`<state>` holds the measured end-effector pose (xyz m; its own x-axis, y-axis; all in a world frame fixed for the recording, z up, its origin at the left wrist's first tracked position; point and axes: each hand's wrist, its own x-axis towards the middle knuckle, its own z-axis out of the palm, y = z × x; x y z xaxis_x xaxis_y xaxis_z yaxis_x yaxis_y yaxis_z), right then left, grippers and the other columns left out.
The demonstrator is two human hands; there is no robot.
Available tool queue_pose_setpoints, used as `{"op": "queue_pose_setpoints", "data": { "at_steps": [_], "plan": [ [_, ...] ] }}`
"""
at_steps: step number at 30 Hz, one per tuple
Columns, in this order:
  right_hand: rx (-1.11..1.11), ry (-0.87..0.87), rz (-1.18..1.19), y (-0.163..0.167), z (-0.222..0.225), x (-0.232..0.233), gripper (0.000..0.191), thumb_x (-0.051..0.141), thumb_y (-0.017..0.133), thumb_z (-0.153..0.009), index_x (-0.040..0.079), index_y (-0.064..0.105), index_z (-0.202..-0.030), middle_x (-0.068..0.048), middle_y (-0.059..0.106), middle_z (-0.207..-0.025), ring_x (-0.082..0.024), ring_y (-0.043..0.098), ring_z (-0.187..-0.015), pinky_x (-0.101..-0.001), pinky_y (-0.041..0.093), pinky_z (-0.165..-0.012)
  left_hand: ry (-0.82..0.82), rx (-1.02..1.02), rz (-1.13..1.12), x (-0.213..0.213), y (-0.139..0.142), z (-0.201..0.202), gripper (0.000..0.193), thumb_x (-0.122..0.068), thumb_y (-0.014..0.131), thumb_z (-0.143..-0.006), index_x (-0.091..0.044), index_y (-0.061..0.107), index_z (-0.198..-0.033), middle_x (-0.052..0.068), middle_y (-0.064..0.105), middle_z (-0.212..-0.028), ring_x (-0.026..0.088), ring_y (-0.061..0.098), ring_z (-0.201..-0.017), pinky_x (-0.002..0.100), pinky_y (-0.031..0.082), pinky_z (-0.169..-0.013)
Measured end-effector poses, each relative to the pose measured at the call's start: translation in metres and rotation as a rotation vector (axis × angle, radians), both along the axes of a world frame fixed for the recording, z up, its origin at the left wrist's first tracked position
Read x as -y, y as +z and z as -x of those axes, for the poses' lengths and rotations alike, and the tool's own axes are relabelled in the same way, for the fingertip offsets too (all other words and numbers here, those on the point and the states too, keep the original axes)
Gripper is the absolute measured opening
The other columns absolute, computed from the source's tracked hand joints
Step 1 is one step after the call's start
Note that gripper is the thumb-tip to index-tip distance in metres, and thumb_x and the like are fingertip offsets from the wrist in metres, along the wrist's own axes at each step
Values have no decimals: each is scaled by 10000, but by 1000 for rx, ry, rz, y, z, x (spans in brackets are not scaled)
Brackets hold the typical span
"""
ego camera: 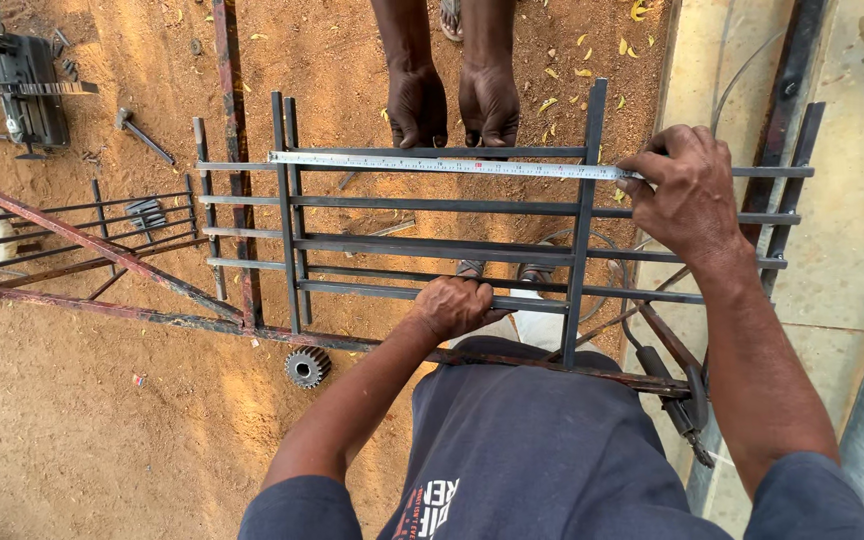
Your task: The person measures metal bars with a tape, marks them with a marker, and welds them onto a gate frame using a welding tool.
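Observation:
A dark steel grille [432, 243] of horizontal bars and upright bars lies over sandy ground. My left hand [455, 305] grips its nearest horizontal bar. My right hand [685, 192] holds the right end of a steel measuring tape [452, 164], pressing it against the top bar near the right upright bar [582, 220]. The tape stretches left to the left upright bars [286, 210]. Another person's two hands [452, 105] rest on the far side of the top bar, just above the tape.
A rusty triangular metal frame [102, 255] lies at left. A small gear wheel [307, 366] sits on the sand below the grille. A hammer [142, 133] and a dark machine [24, 85] lie at upper left. A concrete slab [852, 200] borders the right.

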<state>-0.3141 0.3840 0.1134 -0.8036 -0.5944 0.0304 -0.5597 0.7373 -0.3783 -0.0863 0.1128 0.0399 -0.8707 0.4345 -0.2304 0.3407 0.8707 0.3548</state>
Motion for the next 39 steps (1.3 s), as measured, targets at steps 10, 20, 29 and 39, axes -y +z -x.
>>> {"op": "queue_pose_setpoints", "data": {
  "at_steps": [10,20,29,39],
  "plan": [
    [-5,11,13,-11,13,2,142,200,844,-910,165,822,-1046,-102,699,-1047,-259,614,-1071,-456,481,-986,4,48,1,-1,2,1,532,-580,535,-1006,-91,549,-795,119,655,-604,235,674,-502,411,553,-457],
    [-8,52,28,-11,29,14,144,178,840,-888,156,821,-1029,-107,690,-1024,-263,606,-1052,-469,468,-963,0,99,2,-2,7,4,532,-566,501,-1032,-78,560,-827,143,674,-646,250,695,-537,416,579,-499],
    [20,122,50,-8,23,13,45,185,795,-980,154,816,-1005,-104,699,-1028,-243,611,-1007,-443,489,-905,-8,81,19,-1,4,3,540,-563,493,-1045,-79,572,-820,131,680,-639,243,703,-541,411,585,-503],
    [80,134,32,-2,7,5,67,199,800,-932,162,817,-985,-96,706,-1039,-251,625,-1020,-443,503,-974,-18,84,33,-2,0,0,535,-564,495,-1039,-90,582,-808,124,679,-632,224,696,-534,403,573,-479]
  ]
}}
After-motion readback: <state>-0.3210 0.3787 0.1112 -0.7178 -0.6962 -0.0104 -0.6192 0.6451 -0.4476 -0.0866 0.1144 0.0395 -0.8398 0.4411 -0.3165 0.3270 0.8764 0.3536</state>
